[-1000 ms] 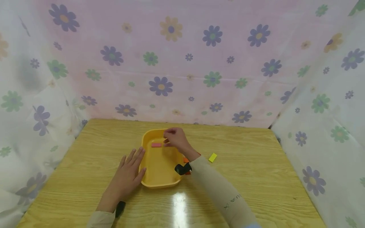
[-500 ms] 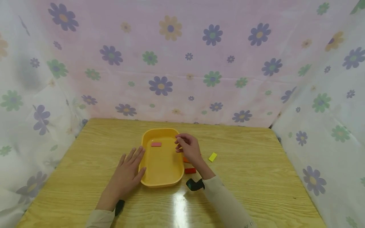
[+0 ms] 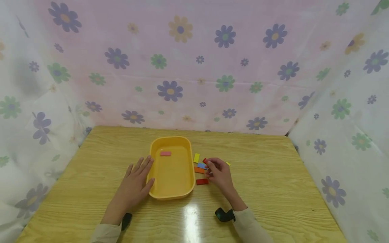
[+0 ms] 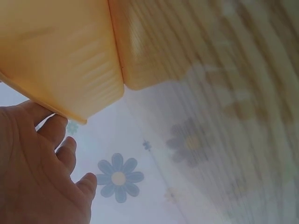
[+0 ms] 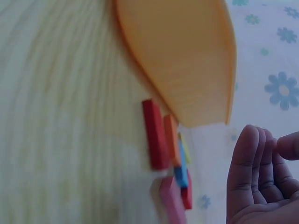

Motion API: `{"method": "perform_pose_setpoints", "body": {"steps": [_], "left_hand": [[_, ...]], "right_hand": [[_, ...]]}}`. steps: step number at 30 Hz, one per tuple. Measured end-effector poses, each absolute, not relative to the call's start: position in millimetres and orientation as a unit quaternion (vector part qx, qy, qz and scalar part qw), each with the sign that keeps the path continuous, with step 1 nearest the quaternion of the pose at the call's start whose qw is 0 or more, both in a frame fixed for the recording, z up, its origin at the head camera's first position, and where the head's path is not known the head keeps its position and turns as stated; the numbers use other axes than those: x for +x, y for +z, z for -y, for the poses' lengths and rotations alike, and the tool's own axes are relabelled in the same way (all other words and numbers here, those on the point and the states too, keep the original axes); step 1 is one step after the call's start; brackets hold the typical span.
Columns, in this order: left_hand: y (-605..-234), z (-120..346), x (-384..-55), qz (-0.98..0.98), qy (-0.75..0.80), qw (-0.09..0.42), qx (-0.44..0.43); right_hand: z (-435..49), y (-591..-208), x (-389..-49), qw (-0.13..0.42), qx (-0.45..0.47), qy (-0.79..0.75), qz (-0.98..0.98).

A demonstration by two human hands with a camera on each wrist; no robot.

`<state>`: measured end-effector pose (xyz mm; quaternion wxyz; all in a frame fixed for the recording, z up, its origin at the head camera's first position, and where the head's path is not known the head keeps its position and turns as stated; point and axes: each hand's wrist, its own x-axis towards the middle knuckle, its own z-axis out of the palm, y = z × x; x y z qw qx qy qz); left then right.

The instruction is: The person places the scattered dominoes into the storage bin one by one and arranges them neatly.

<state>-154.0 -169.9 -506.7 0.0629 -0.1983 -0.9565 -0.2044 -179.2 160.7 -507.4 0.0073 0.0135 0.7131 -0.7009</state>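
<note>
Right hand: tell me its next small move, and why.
Probably lower the right hand and pinch the blue block: the hand looks empty in the right wrist view, it appears close to that block in the head view, and the tray holds just one pink block.

Eight blocks, one tray (image 3: 171, 180), two hands, one table (image 3: 273, 189). Inside the tray lies one block, a pink block (image 3: 165, 154). Seven lie outside it on the table. Two are red: a red block (image 3: 202, 182) and another red block (image 3: 205, 160). Two are yellow: a yellow block (image 3: 197, 157) and a second yellow block (image 3: 228, 163), mostly hidden in the head view. One is an orange block (image 3: 199, 170), one a blue block (image 3: 201, 165), and one a second pink block (image 5: 172, 198), showing only from the right wrist. The hands are one left hand (image 3: 134, 184) and one right hand (image 3: 221, 174).
</note>
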Motion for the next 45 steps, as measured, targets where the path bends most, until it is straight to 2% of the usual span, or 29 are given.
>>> {"method": "perform_pose_setpoints", "body": {"steps": [13, 17, 26, 38, 45], "left_hand": [[-503, 169, -152, 0.954, -0.208, 0.070, -0.203], [-503, 169, -152, 0.954, -0.208, 0.066, -0.204], [-505, 170, -152, 0.953, -0.212, 0.067, -0.205], [-504, 170, -152, 0.953, -0.214, 0.064, -0.204], [-505, 171, -153, 0.952, -0.216, 0.065, -0.206]], "right_hand": [[-211, -521, -162, 0.016, 0.065, -0.677, -0.732], [-224, -517, -166, -0.006, 0.063, -0.659, -0.749], [-244, -518, -178, -0.068, -0.017, -0.506, -0.860], [-248, -528, -195, -0.068, -0.055, -0.489, -0.868], [-260, -529, -204, -0.064, -0.117, -0.441, -0.888]]}}
